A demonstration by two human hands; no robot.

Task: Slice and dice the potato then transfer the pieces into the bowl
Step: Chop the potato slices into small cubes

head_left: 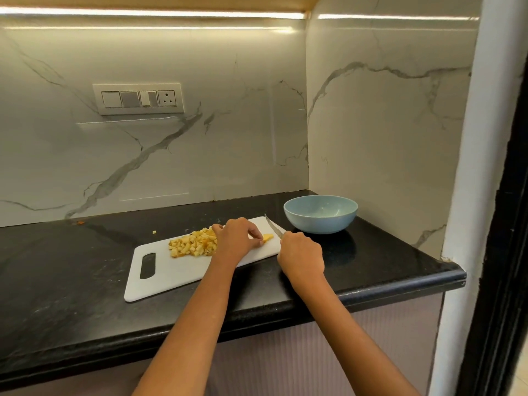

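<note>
Now steady that last potato piece [267, 238], pinched under your left hand [238, 238] near the white plastic board's [171, 274] right end, and bring down the slim knife [273, 226] gripped in your right hand [300, 252] (fingertips tucked). Pale diced cubes [194, 243] heap mid-board; the smooth blue bowl [320, 214] waits at the worktop's back-right corner.

A black stone counter [71, 270] fills the lower half of the view. Behind it, at 12 o'clock, rises a white marble wall [200, 152] with grey veins. A switch panel [138, 99] sits on that wall at 10 o'clock. A light strip [151, 13] glows along the top edge.
</note>
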